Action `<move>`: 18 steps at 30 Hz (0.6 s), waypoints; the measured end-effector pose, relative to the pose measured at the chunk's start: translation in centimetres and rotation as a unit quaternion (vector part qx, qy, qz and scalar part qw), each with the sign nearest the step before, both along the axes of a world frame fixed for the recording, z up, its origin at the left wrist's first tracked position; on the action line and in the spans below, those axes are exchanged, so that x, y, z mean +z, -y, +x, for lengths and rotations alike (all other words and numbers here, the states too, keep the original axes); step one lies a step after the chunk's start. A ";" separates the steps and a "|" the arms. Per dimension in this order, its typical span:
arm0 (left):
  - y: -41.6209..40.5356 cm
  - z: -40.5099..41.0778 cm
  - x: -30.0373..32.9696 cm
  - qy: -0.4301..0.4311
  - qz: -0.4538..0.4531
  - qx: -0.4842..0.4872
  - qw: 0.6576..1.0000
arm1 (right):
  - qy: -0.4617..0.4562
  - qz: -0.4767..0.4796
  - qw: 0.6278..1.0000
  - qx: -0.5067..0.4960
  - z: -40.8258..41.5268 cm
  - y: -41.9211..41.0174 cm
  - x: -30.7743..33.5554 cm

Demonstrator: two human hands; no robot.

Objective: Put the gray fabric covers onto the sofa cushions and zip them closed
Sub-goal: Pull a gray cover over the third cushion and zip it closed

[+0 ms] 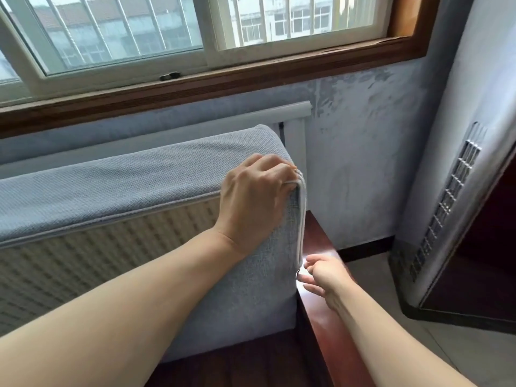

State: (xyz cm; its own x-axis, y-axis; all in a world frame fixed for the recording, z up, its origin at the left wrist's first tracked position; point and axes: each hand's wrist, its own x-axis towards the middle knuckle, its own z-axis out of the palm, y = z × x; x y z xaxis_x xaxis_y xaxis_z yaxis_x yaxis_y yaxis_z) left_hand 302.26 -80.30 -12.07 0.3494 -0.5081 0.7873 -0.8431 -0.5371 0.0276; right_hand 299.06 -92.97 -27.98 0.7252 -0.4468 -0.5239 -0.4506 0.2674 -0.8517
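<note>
Your left hand (258, 191) is gripping the top right corner of the gray fabric cover (240, 289), fingers curled over the edge where the zipper (302, 219) turns downward. Under and to the left of that hand, the sofa cushion (97, 261) is standing on edge, its beige patterned inner fabric showing through the long unzipped opening along the upper seam. Below that hand, the zipper is running straight down the cushion's right side.

Your right hand (325, 277) is working low on that same side, well beneath the left one, with thumb and forefinger pinching the small zipper pull (298, 273) while the other fingers are spreading loosely. Directly under this hand, the glossy reddish wooden armrest (321, 317) is catching the light. To its right, a tall white floor-standing unit (452, 191) with a grille is leaning into view. Above both hands, a window (195, 32) with a brown wooden sill is stretching across the wall, and a white radiator (296, 129) is sitting just behind the cushion.
</note>
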 end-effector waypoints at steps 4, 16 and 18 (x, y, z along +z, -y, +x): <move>0.0 0.2 -0.3 0.001 -0.012 -0.005 1.000 | -0.005 -0.035 0.998 0.054 1.0 -1.3 -1.7; 0.1 0.3 -0.9 0.015 -0.028 -0.005 0.999 | -0.019 -0.022 1.000 0.008 2.1 -1.5 -5.1; 0.1 0.3 -0.9 0.014 -0.025 0.000 1.000 | -0.014 -0.020 1.000 0.002 2.0 -1.0 -5.4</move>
